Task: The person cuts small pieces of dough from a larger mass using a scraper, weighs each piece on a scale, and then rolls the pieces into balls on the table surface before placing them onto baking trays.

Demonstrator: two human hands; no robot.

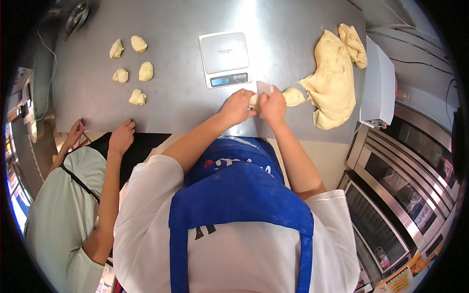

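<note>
My left hand (238, 106) is closed on a small piece of dough (253, 101) at the table's near edge, just below the scale. Close beside it, my right hand (273, 104) grips a pale, flat dough scraper (264, 87), its blade standing up between the two hands. Right of that hand lies a short strip of dough (293, 96), its tip near the big yellowish dough mass (336, 73). A white digital kitchen scale (225, 52) sits just beyond my hands with nothing on its plate. My fingers partly hide the small piece.
Several dough portions (145, 72) lie on the left of the metal table (176, 97). Another lump of dough (352, 46) touches the big mass. A white box-shaped appliance (377, 80) borders the right edge. A co-worker's hands (121, 137) rest at the near left edge.
</note>
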